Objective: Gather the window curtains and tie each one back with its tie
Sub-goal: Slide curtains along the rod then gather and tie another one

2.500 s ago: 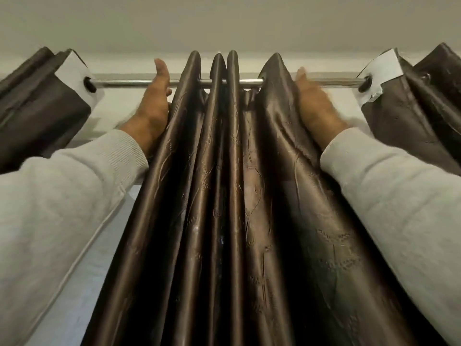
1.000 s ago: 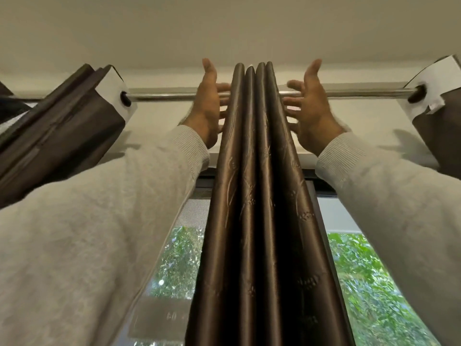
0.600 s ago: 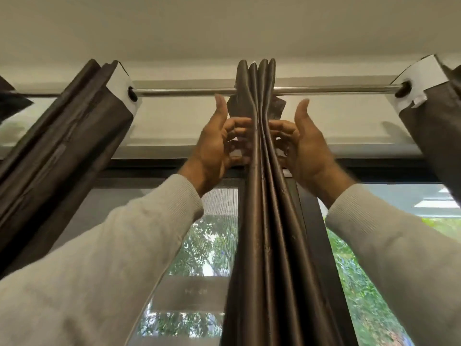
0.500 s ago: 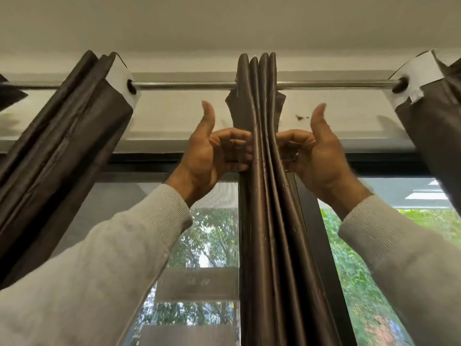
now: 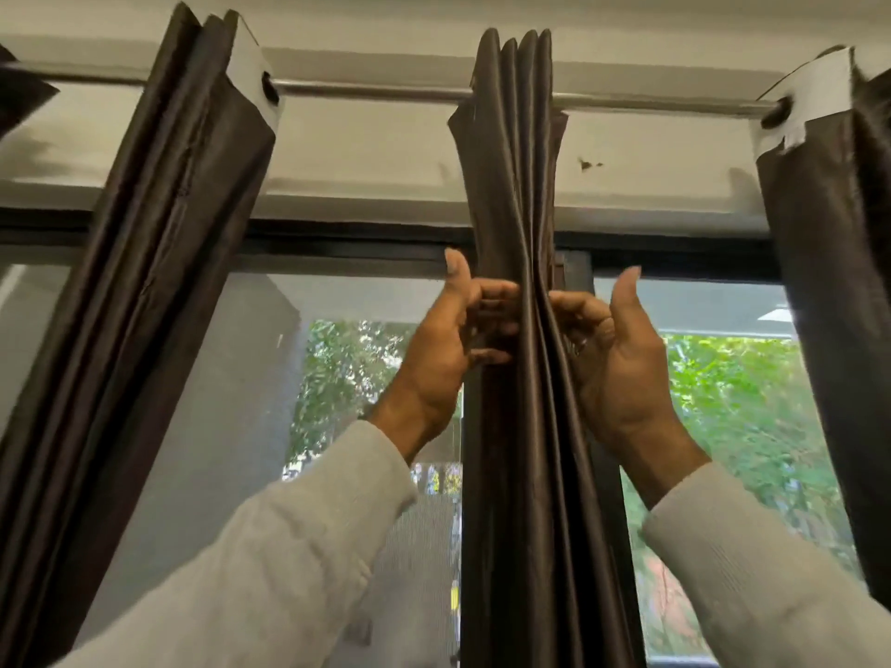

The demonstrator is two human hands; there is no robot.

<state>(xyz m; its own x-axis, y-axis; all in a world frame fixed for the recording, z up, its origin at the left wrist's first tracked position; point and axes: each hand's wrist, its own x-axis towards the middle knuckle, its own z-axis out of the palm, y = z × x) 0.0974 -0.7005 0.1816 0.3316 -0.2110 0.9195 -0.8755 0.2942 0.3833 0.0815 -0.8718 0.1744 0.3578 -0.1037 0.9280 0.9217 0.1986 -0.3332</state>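
Head view. Lowered from rod height to a level well beneath the curtain rod (image 5: 366, 91), both hands now flank the gathered curtain (image 5: 518, 195), its pleats packed tighter than before.

Left hand (image 5: 443, 359): thumb raised, fingers (image 5: 492, 306) curled against the left flank of the pleat bundle. Right hand (image 5: 622, 373): thumb raised, fingers (image 5: 573, 306) curled against the right flank. Bundle squeezed between the two sets of fingertips; fingers neither spread nor closed into a fist. Full wrap around the back: cannot tell.

Governing relation: bundle directly between the fingertips, long axis vertical, running from the rod above the fingers to out of frame below them. Both hands equally near, at matching height.

Material: dark brown satin-like cloth, smooth and glossy, folded into narrow upright pleats, flared slightly at the rod. Likely slippery under a sliding grip.

Left curtain (image 5: 159, 262) and right curtain (image 5: 839, 291) well outboard of the hands, already bunched. Window frame (image 5: 347, 243) behind. No tie visible.

Judged next: downward run along the bundle to locate the tie.
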